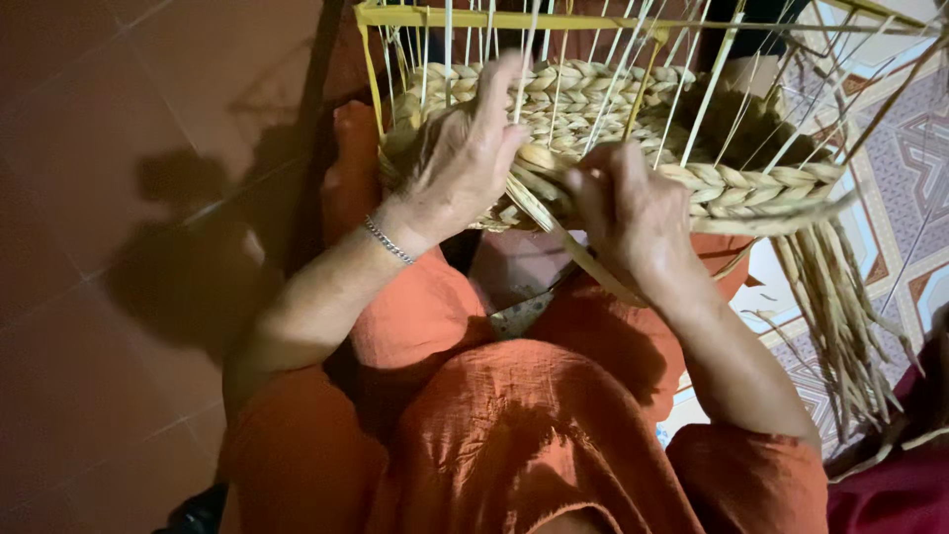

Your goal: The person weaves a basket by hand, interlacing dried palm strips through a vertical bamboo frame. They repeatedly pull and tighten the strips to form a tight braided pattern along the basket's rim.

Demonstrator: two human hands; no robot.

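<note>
Pressing down on the woven rows, the left hand lay spread across the near wall of the basket at upper centre of the frame, fingers loosely open and reaching up between the thin upright stakes, gripping nothing that could be made out. Just right of it, the right hand was curled tight, fingers pinched on a flat pale strand running down and right from the basket's lower edge. The basket rested on the person's lap against orange clothing. A silver bracelet circled the left wrist. Loose dried strands hung off the basket's right end over a patterned mat; reddish floor tiles filled the left.
</note>
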